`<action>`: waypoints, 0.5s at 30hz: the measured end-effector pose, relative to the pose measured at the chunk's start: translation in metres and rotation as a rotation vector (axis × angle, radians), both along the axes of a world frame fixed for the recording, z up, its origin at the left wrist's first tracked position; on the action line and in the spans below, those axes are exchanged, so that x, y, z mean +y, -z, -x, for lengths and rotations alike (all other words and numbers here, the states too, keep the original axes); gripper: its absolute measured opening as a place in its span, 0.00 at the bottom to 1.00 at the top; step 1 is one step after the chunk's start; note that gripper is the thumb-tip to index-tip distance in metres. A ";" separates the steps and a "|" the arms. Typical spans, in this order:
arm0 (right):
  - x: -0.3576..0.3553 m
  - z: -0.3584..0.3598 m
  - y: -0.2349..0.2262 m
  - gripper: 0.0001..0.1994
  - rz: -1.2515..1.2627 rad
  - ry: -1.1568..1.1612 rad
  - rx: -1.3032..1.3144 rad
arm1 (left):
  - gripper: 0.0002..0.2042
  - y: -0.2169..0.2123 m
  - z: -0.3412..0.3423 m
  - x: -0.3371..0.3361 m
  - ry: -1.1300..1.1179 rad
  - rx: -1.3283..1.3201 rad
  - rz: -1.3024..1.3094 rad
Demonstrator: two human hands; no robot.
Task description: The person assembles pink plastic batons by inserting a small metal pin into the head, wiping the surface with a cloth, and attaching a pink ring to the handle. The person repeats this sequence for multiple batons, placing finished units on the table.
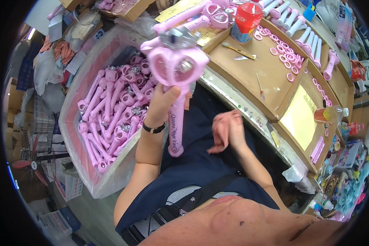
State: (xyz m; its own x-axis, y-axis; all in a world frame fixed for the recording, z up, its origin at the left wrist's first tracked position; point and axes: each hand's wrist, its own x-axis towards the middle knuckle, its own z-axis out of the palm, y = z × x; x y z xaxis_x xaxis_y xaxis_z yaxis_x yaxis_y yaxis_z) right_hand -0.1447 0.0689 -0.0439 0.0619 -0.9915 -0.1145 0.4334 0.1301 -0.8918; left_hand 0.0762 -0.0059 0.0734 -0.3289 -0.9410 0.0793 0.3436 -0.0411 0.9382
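Observation:
My left hand is wrapped round the handle of a pink toy wand, held upright in front of my body. The wand's head has open loops with a clear piece inside and a silver top, blurred a little. Over my dark apron, my right hand is closed on a crumpled pinkish rag, apart from the wand. Left of my left arm stands a large plastic-lined bin heaped with similar pink wands.
On the bench at right, a cardboard tray holds a yellow-handled knife, a thin brush and several pink rings. A red-labelled bottle stands at its far corner. More wands lie on the bench's far end.

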 end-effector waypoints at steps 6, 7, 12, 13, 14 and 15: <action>-0.022 -0.043 -0.061 0.18 0.446 0.458 0.479 | 0.28 0.030 0.057 0.022 -0.142 -0.183 -0.019; -0.032 -0.048 -0.067 0.17 0.549 0.533 0.628 | 0.27 0.033 0.063 0.027 -0.102 -0.194 0.030; -0.081 -0.030 -0.096 0.21 0.378 0.511 -0.108 | 0.32 0.028 0.068 0.037 -0.111 -0.465 0.205; -0.082 -0.032 -0.102 0.22 0.260 0.380 -0.320 | 0.32 0.025 0.068 0.038 -0.116 -0.465 0.156; -0.080 -0.035 -0.105 0.19 0.231 0.413 -0.464 | 0.32 0.023 0.069 0.039 -0.120 -0.465 0.116; -0.075 -0.040 -0.109 0.17 0.256 0.464 -0.439 | 0.33 0.022 0.070 0.039 -0.144 -0.485 0.127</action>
State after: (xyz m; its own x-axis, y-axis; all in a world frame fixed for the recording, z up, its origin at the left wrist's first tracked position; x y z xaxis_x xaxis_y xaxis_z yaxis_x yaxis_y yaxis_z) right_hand -0.1047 -0.0063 0.0654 -0.3882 -0.9193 0.0653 0.7218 -0.3473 -0.5986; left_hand 0.0059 0.0336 0.0516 -0.2239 -0.9723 0.0664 -0.1377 0.0990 0.9855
